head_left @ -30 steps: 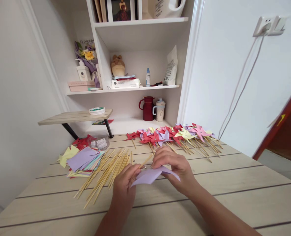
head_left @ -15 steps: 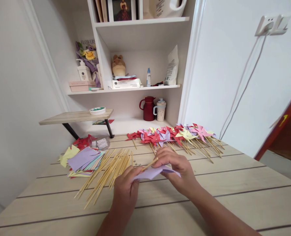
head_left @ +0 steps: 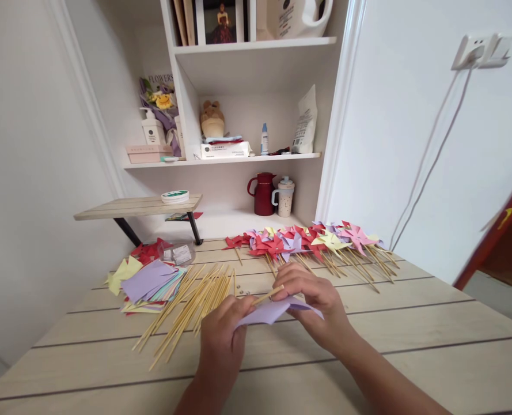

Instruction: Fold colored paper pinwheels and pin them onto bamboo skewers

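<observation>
Your stick [head_left: 268,295] has tipped flatter along the paper [head_left: 266,313].
Your left hand [head_left: 222,325] grips stick and paper — your right hand [head_left: 318,300] pinches the paper's other side, above the desk [head_left: 290,383].

Pinwheels [head_left: 331,241] crowd the table's [head_left: 420,317] far edge, right side; paper sheets [head_left: 145,280] far left, sticks [head_left: 215,291] just right of those!

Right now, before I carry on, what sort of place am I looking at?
Probably a room in a home: the shelves hold a plush toy and a framed picture, while paper pinwheels lie on the table.
</observation>
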A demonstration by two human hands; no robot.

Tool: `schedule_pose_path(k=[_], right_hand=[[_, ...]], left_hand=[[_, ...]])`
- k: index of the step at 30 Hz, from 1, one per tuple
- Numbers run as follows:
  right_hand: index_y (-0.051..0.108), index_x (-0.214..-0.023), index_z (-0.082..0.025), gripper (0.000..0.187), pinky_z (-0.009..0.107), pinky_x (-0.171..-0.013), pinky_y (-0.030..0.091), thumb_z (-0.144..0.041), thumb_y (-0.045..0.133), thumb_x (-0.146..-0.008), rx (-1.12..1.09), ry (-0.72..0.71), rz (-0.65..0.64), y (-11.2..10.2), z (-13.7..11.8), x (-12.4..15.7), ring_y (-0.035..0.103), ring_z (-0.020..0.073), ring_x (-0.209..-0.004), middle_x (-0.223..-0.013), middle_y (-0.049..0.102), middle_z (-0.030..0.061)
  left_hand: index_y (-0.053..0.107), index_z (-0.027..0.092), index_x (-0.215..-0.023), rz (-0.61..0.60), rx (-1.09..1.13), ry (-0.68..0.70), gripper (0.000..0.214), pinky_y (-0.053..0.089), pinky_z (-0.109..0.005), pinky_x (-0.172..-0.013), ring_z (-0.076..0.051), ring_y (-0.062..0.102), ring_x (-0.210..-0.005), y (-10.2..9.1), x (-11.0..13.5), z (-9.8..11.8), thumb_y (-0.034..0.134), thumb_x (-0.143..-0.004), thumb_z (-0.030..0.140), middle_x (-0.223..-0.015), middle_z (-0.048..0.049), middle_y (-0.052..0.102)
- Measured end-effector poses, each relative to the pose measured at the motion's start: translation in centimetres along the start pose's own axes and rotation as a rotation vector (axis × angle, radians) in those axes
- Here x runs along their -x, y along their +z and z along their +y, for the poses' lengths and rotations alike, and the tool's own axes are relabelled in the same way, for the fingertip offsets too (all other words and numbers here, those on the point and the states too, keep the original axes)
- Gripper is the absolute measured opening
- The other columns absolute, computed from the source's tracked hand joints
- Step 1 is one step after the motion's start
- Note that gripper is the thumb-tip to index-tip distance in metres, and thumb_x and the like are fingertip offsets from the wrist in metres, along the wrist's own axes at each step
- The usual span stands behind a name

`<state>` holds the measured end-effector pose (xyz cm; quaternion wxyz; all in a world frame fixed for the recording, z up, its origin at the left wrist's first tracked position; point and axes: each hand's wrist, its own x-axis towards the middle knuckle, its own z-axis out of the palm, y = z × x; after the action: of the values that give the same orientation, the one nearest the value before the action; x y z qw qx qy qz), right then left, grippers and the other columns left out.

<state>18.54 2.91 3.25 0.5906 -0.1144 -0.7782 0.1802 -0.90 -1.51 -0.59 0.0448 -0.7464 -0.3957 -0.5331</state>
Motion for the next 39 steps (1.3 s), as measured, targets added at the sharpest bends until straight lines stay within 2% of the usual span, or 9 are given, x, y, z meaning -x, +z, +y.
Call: schedule_pose_path(k=[7,16,27,31,35,39], right_hand=[[0.073,-0.09,-0.023,0.005,0.04,-0.076,0.049,-0.025,0.069,-0.09,-0.011,0.008,-0.006,0.0,0.1,0.1,0.063,0.0211,-0.08,-0.08,0.071,0.005],[0.072,-0.089,-0.022,0.005,0.04,-0.075,0.048,-0.024,0.068,-0.09,-0.026,0.036,-0.003,0.0,0.0,0.0,0.062,0.0207,-0.076,-0.077,0.069,0.005],[0.073,-0.092,-0.023,0.015,0.04,-0.078,0.048,-0.035,0.064,-0.093,-0.047,-0.009,-0.011,0.0,0.1,0.1,0.062,0.0202,-0.078,-0.08,0.071,0.0056],[0.074,-0.093,-0.023,0.015,0.041,-0.082,0.048,-0.036,0.064,-0.093,-0.045,-0.019,-0.014,0.1,0.3,0.3,0.062,0.0199,-0.079,-0.081,0.072,0.0052],[0.075,-0.094,-0.024,0.016,0.041,-0.081,0.049,-0.037,0.065,-0.093,-0.046,-0.023,-0.012,0.1,0.4,0.3,0.062,0.0205,-0.079,-0.08,0.072,0.0053],[0.075,-0.095,-0.024,0.017,0.043,-0.08,0.05,-0.037,0.064,-0.093,-0.044,-0.026,-0.007,0.1,0.2,0.2,0.062,0.021,-0.078,-0.079,0.072,0.0058]], left_hand=[[0.071,0.018,-0.11,0.019,-0.05,0.063,0.035,0.05,-0.021,-0.062,-0.014,0.068,-0.072,-0.3,-0.1,0.1,0.045,-0.09,0.006,-0.081,-0.0047,0.072],[0.073,0.02,-0.106,0.03,-0.131,0.104,0.03,0.053,-0.024,-0.065,-0.015,0.069,-0.072,-0.4,0.0,0.2,0.048,-0.092,0.01,-0.08,-0.0038,0.072],[0.072,0.019,-0.101,0.048,0.018,-0.066,0.022,0.051,-0.022,-0.061,-0.015,0.067,-0.068,0.2,-0.1,0.3,0.051,-0.095,0.019,-0.078,-0.0032,0.07],[0.072,0.02,-0.099,0.081,0.054,-0.044,0.021,0.051,-0.022,-0.059,-0.015,0.067,-0.066,0.4,-0.1,0.4,0.051,-0.095,0.02,-0.078,-0.0031,0.071],[0.072,0.019,-0.1,0.038,0.084,-0.058,0.024,0.05,-0.022,-0.057,-0.015,0.065,-0.064,0.3,-0.3,0.8,0.049,-0.095,0.022,-0.074,-0.0028,0.068],[0.072,0.02,-0.098,0.053,0.079,-0.067,0.024,0.049,-0.023,-0.057,-0.015,0.065,-0.064,0.3,-0.3,1.2,0.048,-0.096,0.023,-0.075,-0.0033,0.069]])
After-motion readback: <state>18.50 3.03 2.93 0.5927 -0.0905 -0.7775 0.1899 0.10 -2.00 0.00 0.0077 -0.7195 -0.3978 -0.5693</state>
